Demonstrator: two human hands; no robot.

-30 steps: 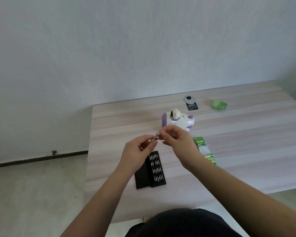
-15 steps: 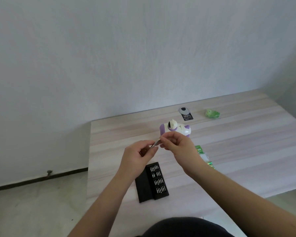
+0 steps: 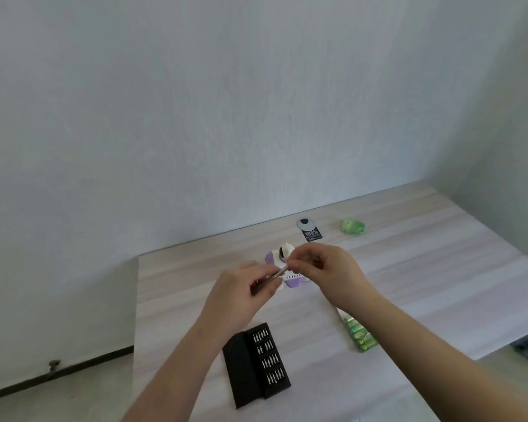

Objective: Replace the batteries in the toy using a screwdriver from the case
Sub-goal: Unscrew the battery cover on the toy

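A slim metal screwdriver (image 3: pixel 273 275) is held in the air above the middle of a pale wooden table (image 3: pixel 424 278). The left hand (image 3: pixel 241 295) grips its handle with curled fingers. The right hand (image 3: pixel 326 271) pinches its far tip between thumb and fingertips. Just behind the hands, a white and purple toy (image 3: pixel 284 263) sits on the table, partly hidden by them. Nearer the viewer, an open black case (image 3: pixel 256 363) lies flat, with rows of small metal bits in its right half. To the right of the case, under the right forearm, lies a green pack of batteries (image 3: pixel 358 333). Toward the far edge sit a black and white card (image 3: pixel 308 229) and a crumpled green wrapper (image 3: pixel 352 226), well apart from the hands. The table's right half is bare wood. Its left edge drops to a light floor (image 3: pixel 58 391). A plain pale wall (image 3: pixel 226 102) rises behind the table.
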